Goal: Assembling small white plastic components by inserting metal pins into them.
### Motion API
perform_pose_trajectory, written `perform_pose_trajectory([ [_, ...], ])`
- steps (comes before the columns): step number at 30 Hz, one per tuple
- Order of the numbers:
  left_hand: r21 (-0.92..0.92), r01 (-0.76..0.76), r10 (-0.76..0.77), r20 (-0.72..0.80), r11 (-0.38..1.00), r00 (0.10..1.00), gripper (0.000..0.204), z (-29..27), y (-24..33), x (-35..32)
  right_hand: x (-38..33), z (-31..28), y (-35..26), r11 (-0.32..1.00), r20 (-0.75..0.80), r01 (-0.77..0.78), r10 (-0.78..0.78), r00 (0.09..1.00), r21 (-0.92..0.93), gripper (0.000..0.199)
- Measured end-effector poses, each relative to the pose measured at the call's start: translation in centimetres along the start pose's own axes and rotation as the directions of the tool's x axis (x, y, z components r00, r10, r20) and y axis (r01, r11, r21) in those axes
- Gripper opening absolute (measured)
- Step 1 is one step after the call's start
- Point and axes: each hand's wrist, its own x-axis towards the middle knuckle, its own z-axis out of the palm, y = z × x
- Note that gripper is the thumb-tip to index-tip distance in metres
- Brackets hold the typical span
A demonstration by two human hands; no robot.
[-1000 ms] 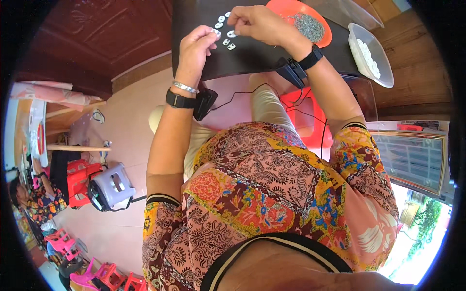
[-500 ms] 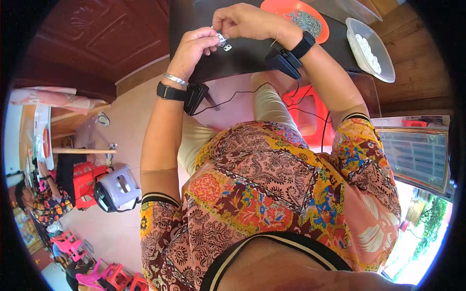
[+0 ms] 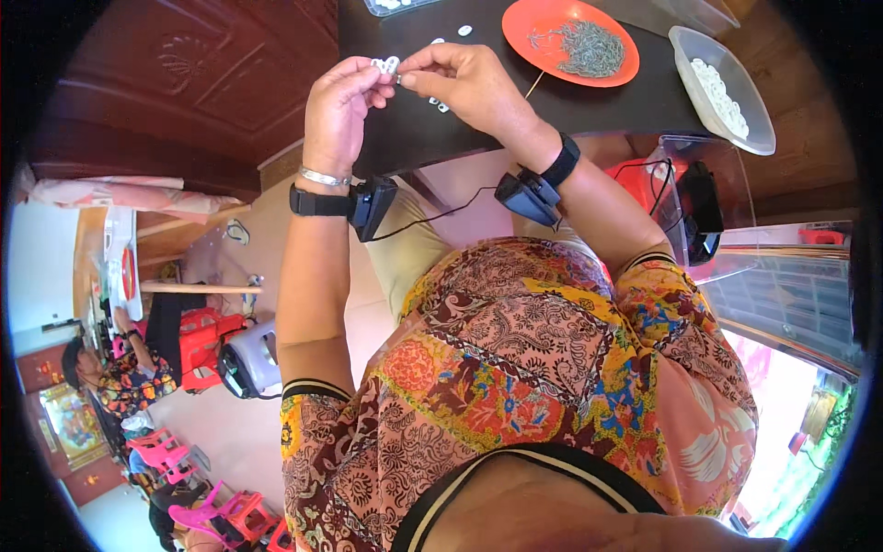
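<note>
My left hand (image 3: 338, 109) pinches a small cluster of white oval plastic pieces (image 3: 386, 65) above the dark table. Beside it, my right hand (image 3: 469, 85) has thumb and index finger pressed together at the cluster's right side; whatever they grip is too small to make out. A few more white pieces lie on the table: a single oval (image 3: 464, 30) beyond my right hand and some (image 3: 439, 105) just below it. To the right, an orange-red plate (image 3: 524, 35) holds a heap of thin grey metal pins (image 3: 589, 50).
A translucent bowl (image 3: 684, 57) of white pieces stands at the table's right edge. At the far edge is a clear tray (image 3: 405, 9) with more. A thin stick (image 3: 534, 84) pokes out by the plate. A cable (image 3: 441, 213) links the wrist devices. Another person (image 3: 138, 373) is at far left.
The view has shifted, showing more of the table's far side. My right hand has come lower, its fingers now at the right side of the white pieces. My left hand still holds them.
</note>
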Motion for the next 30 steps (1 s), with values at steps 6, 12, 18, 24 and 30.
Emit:
perform_pose_trajectory([
  [6,0.241,-0.098,0.113,-0.048,0.966,0.992,0.013,1.4,0.7,-0.6,0.3,0.6,0.9,0.948,-0.003,-0.182,0.189,0.982,0.262,0.018],
  [12,0.416,-0.127,0.148,-0.018,0.900,0.989,0.012,1.8,0.8,-0.7,0.5,1.1,1.9,0.932,-0.019,-0.192,0.208,0.978,0.308,0.018],
  [18,0.632,-0.223,0.209,0.099,0.742,0.973,0.010,1.2,0.4,-0.2,0.6,1.0,2.2,0.924,-0.015,-0.203,0.220,0.975,0.325,0.017],
  [24,0.576,-0.110,0.065,0.098,0.810,0.993,0.011,0.8,0.5,-0.3,0.4,1.2,3.1,0.958,0.074,-0.206,0.195,0.978,0.200,0.014],
  [30,0.489,-0.016,-0.012,0.054,0.872,0.998,0.013,0.4,-0.4,0.0,0.0,0.6,3.1,0.939,0.112,-0.281,0.263,0.958,0.200,0.015],
])
